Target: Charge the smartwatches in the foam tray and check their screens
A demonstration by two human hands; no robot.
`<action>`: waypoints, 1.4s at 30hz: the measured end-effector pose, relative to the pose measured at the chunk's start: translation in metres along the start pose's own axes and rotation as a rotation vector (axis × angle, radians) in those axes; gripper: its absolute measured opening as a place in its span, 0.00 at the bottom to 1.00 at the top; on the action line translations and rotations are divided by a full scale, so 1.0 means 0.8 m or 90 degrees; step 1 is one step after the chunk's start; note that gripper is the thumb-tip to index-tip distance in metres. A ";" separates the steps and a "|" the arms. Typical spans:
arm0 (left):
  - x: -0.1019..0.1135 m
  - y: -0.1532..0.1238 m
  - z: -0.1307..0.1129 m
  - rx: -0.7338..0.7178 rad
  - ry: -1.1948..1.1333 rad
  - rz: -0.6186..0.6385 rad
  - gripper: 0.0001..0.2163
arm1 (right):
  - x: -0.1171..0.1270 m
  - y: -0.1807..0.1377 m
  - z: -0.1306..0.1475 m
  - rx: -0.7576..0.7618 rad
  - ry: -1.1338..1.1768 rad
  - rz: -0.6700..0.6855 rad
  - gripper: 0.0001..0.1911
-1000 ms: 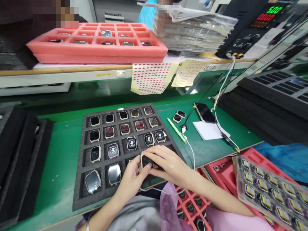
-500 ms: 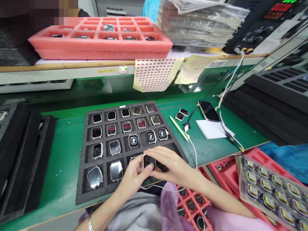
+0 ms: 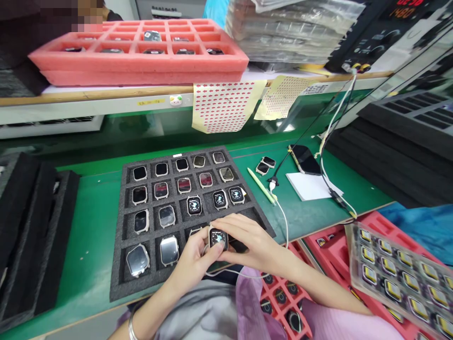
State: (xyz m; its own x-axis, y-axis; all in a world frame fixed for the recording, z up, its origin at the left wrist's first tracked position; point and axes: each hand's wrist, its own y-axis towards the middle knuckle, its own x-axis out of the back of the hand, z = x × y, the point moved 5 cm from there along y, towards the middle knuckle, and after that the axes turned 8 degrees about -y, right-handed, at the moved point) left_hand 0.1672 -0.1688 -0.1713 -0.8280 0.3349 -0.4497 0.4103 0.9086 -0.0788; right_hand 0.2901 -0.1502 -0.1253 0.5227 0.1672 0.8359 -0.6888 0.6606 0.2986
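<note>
A smartwatch (image 3: 217, 238) with a lit screen is held between both hands above the near edge of the foam tray. My left hand (image 3: 198, 252) grips it from the left, thumb on the screen's lower part. My right hand (image 3: 244, 236) closes round its right side, fingers along the top and thumb below. A white charging cable (image 3: 240, 274) loops beneath the hands. Below them, the dark grey foam tray (image 3: 116, 255) holds several strapless watches in its compartments; some screens glow with a watch face, others are dark. My hands hide part of the near compartments.
Right of the tray lie a green pen (image 3: 261, 185), two small watches (image 3: 265, 165), a phone (image 3: 304, 159) and white paper (image 3: 313, 185). Red foam trays (image 3: 283, 302) and a clear tray of parts (image 3: 396, 278) stand at the lower right. Black foam stacks (image 3: 38, 236) flank the left.
The held watch's screen, dark before, now shows a lit watch face. The power supply's readout has changed from zeros to other digits. The hands keep their hold; the view has shifted slightly.
</note>
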 end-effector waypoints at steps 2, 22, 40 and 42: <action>0.000 0.001 0.002 0.001 0.002 0.001 0.12 | -0.001 -0.001 -0.001 0.002 -0.006 0.000 0.27; -0.002 -0.009 -0.002 0.052 0.032 -0.058 0.12 | 0.056 -0.058 -0.073 -0.177 -0.154 0.088 0.23; 0.031 -0.023 -0.004 0.123 0.025 -0.063 0.15 | 0.025 0.020 -0.016 -0.028 -0.178 0.198 0.17; 0.031 -0.022 -0.005 0.116 0.031 -0.055 0.15 | 0.036 0.023 -0.010 -0.042 -0.086 0.121 0.19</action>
State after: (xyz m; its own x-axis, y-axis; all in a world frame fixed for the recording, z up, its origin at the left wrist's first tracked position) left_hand 0.1380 -0.1756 -0.1774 -0.8790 0.2734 -0.3907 0.3957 0.8755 -0.2774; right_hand 0.2965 -0.1274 -0.0999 0.3113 0.1967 0.9297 -0.7316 0.6740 0.1024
